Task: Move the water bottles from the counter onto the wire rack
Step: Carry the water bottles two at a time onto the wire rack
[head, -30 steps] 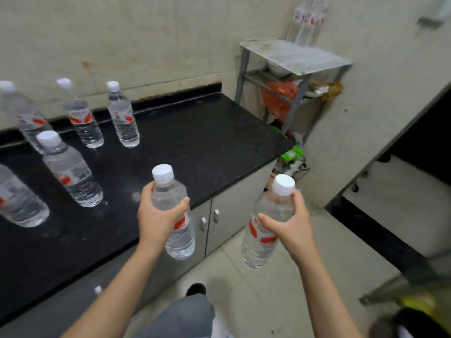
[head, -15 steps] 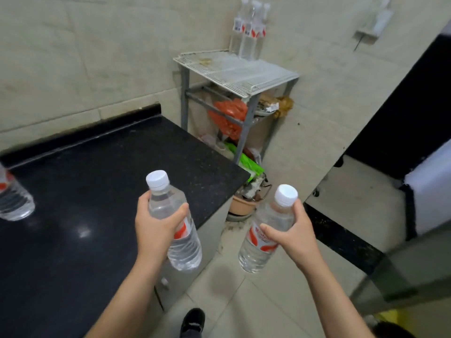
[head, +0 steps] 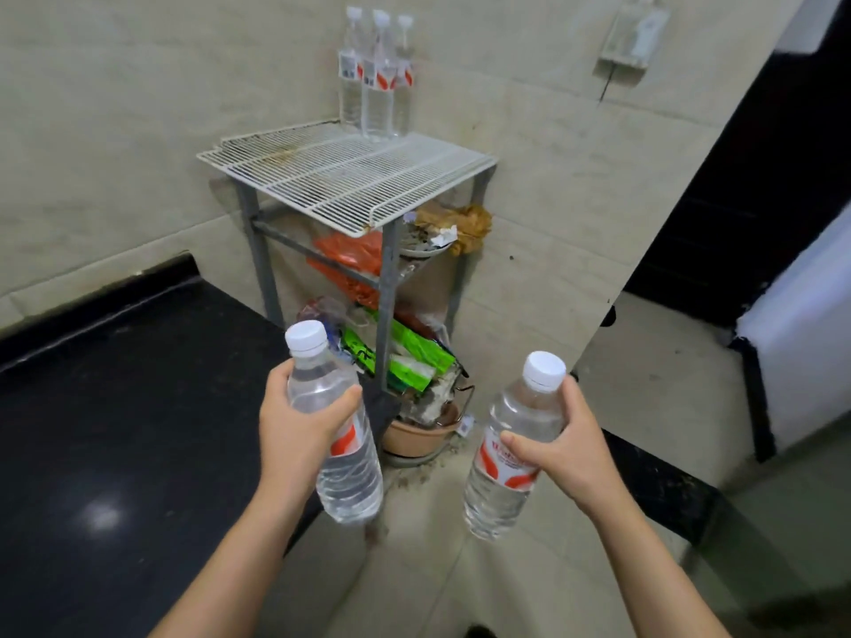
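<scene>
Clear plastic bottles, one gripped in each fist: left hand point(head: 299, 425) held the left bottle point(head: 334, 425), right hand point(head: 559, 446) the right bottle point(head: 511, 448), both full, capped. I'd have set them upright on the wire rack point(head: 350, 177) beside the three bottles point(head: 375, 76) at its back corner.
</scene>
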`<state>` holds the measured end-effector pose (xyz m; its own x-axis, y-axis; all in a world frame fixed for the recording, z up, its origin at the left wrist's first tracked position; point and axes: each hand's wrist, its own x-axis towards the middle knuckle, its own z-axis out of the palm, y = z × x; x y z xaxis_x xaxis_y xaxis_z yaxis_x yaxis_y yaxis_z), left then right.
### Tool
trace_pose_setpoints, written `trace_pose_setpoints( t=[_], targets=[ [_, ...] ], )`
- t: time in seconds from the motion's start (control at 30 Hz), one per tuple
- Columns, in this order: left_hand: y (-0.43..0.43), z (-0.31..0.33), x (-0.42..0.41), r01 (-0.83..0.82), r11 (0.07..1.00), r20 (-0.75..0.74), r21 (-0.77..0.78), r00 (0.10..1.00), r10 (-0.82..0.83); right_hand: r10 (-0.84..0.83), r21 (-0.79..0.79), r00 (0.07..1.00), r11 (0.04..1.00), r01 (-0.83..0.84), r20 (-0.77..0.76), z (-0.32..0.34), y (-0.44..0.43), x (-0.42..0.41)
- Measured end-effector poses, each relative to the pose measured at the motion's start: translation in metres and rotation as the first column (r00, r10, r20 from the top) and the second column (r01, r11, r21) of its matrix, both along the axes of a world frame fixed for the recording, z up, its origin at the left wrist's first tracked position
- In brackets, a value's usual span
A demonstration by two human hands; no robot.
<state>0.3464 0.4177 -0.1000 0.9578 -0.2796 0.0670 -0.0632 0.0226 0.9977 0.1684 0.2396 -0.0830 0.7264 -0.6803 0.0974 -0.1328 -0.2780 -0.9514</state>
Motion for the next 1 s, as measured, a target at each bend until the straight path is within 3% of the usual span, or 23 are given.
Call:
trace_pose_setpoints(
  t=[0.17, 0.37, 0.57, 0.8, 0.9, 1.0],
  targets=[
    [-0.086, 0.017, -0.008, -0.015, 0.998, 0.055, -0.058, 0.998, 0.018, 0.051, -0.019, 0.998, 0.999, -0.051, 0.027, 0.007, -0.089, -0.004],
    [-0.17, 0.064, -0.016, -0.13, 0.98, 0.179, -0.153, 0.971, 0.157, 0.066, -0.018, 0.983, 0.998, -0.064, 0.171, 0.031, -0.196, 0.006],
    [-0.215, 0.103, -0.004, -0.197, 0.946, 0.267, -0.258, 0.926, 0.265, 0.038, 0.159, 0.926, 0.982, -0.104, 0.376, 0.05, -0.266, 0.039],
    [-0.257, 0.149, 0.057, -0.196, 0.913, 0.306, -0.357, 0.899, 0.313, 0.148, 0.16, 0.863, 0.954, -0.252, 0.483, 0.082, -0.32, 0.128],
    [-0.274, 0.159, 0.095, -0.205, 0.889, 0.31, -0.409, 0.885, 0.346, 0.145, 0.211, 0.79, 0.921, -0.328, 0.596, 0.1, -0.343, 0.178],
    [-0.294, 0.17, 0.143, -0.234, 0.855, 0.29, -0.462, 0.872, 0.395, 0.186, 0.164, 0.734, 0.912, -0.377, 0.653, 0.127, -0.366, 0.233]
  ],
)
